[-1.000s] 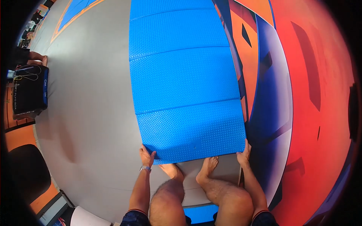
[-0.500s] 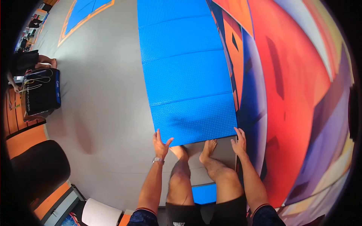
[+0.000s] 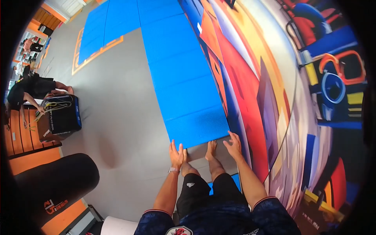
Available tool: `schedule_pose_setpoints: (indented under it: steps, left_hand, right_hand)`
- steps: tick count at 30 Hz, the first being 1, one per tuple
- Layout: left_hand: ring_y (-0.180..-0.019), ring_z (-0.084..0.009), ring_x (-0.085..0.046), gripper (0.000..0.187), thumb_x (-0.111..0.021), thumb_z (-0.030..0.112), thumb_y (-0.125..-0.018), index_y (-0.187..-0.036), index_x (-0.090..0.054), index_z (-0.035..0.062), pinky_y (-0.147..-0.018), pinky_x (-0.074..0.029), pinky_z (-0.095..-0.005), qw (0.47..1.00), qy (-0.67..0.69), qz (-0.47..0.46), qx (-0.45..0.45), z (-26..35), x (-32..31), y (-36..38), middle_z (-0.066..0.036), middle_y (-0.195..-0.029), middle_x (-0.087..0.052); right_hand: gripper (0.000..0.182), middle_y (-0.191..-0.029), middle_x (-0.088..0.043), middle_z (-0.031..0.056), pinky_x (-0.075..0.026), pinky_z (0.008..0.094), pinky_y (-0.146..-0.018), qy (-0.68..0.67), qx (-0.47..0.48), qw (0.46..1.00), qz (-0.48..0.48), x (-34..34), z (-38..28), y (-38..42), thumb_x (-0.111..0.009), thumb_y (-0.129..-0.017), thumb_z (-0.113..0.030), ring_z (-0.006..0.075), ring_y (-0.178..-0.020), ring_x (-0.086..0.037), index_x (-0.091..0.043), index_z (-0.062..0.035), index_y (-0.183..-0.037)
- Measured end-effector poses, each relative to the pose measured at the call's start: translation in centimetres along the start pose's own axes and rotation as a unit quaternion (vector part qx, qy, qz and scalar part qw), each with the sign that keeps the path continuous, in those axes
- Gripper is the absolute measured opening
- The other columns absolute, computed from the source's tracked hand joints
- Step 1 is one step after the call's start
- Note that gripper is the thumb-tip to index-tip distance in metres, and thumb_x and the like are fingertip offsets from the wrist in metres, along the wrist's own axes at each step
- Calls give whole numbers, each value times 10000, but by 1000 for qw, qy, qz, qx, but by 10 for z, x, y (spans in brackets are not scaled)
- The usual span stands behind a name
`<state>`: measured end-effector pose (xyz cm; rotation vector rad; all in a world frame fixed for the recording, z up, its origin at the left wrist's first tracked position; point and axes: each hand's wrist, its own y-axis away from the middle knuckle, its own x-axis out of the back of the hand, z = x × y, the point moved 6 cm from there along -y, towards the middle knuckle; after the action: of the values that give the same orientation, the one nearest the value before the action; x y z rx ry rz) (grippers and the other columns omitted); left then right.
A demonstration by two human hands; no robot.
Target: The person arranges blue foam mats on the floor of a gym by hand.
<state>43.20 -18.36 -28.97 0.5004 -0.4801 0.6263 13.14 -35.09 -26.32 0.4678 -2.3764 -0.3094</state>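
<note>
A long blue mat (image 3: 188, 90) with several crosswise folds lies on the grey floor along a painted wall. At its near left corner is my left hand (image 3: 177, 154), fingers and thumb apart, with a watch on the wrist. Beside the near right corner my right hand (image 3: 233, 145) is spread open. Neither hand is closed on the mat; whether the fingertips touch its edge is hard to tell. My bare feet are at the near edge, and part of another blue piece (image 3: 235, 181) shows by my legs.
At the left a person (image 3: 33, 92) bends over a black plyo box (image 3: 64, 117) with cords on it. A black punching bag (image 3: 58, 182) is at the lower left, with a pale roll (image 3: 117, 226) below. The painted wall (image 3: 250, 94) borders the mat's right side.
The view has tilted up and shifted, showing more of the far mats, the wall and the person. My hands stay near the mat's corners, and the right hand now sits a little off its corner.
</note>
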Motion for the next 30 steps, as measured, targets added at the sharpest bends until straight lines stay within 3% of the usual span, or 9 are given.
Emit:
schedule_pose_setpoints:
  steps: [2,7,11,15,18,19,23,27,30]
  left_hand:
    - [-1265,-469,-400,644,-543,353,-942,-1372,-375,-97,-1076,-325,-477,998,-9,-13,-63,22,12,19,-340,-1359,-412]
    - [-1291,-461,-378,628,-509,348,-963,-1381,-359,-97,-1090,-308,-470,988,10,-127,-92,47,26,33,-338,-1386,-374]
    - [-1319,-448,-344,673,-490,393,-974,-1414,-309,-82,-1102,-289,-465,962,-35,-217,-163,61,32,44,-331,-1414,-339]
    - [-1330,-445,-332,692,-497,411,-970,-1418,-302,-80,-1114,-273,-461,936,-41,-277,-213,76,36,55,-326,-1415,-343]
    - [-1329,-441,-334,705,-505,423,-967,-1419,-301,-78,-1114,-273,-462,917,-39,-305,-253,84,25,63,-321,-1412,-352]
    - [-1325,-439,-338,706,-510,422,-966,-1419,-303,-78,-1112,-276,-461,910,-52,-316,-264,86,21,68,-319,-1410,-356]
    - [-1311,-437,-357,689,-547,383,-956,-1417,-314,-73,-1104,-293,-456,871,-55,-370,-320,98,-1,101,-318,-1407,-361]
    - [-1302,-449,-359,682,-557,359,-956,-1417,-308,-77,-1093,-309,-464,824,-65,-425,-370,112,-9,144,-328,-1400,-364]
    - [-1304,-458,-354,709,-566,374,-948,-1424,-294,-76,-1092,-310,-471,780,-90,-465,-410,105,-17,182,-329,-1404,-358]
  right_hand:
    - [637,-1292,-488,145,-524,342,-868,15,32,999,31,12,-14,16,-743,-781,-113,259,-1071,-582,-506,-140,-1371]
    - [646,-1264,-490,111,-507,352,-854,54,22,997,41,39,-53,88,-740,-781,-149,247,-971,-587,-492,-150,-1377]
    - [640,-1317,-468,195,-445,435,-979,65,5,995,80,44,-55,149,-725,-788,-184,376,-1206,-492,-480,-168,-1379]
    - [648,-1315,-469,198,-444,436,-986,50,-20,988,144,43,-39,224,-722,-792,-199,376,-1209,-491,-471,-205,-1389]
    - [636,-1315,-472,193,-445,437,-982,68,-95,977,176,44,-30,281,-724,-793,-218,377,-1204,-493,-484,-207,-1382]
    - [645,-1252,-507,152,-477,389,-934,96,-80,965,229,43,-27,300,-738,-782,-196,297,-1118,-550,-497,-182,-1381]
    - [687,-1258,-500,133,-496,368,-881,83,-162,934,306,24,11,378,-759,-775,-229,244,-966,-585,-477,-183,-1399]
    - [674,-1275,-486,146,-516,367,-836,-27,-263,889,374,-8,19,459,-773,-773,-240,250,-949,-595,-495,-172,-1383]
    - [687,-1268,-494,152,-524,361,-827,-33,-271,862,428,-51,35,523,-783,-768,-246,248,-952,-596,-491,-171,-1386]
